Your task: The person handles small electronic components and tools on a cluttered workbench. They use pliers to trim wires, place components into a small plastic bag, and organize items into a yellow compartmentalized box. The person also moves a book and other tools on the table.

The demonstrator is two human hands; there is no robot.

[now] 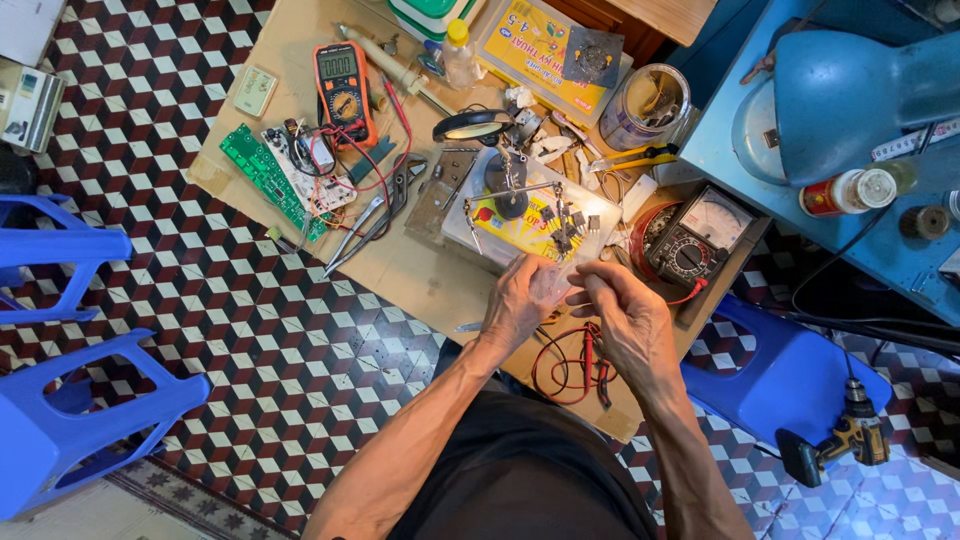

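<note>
Plastic bag, small and clear, sits pinched between my left hand and right hand over the worktop; both sets of fingers are closed on it. A slip could spill parts among the black components.

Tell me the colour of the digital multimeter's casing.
Orange casing on the digital multimeter, seen in the head view.
</note>
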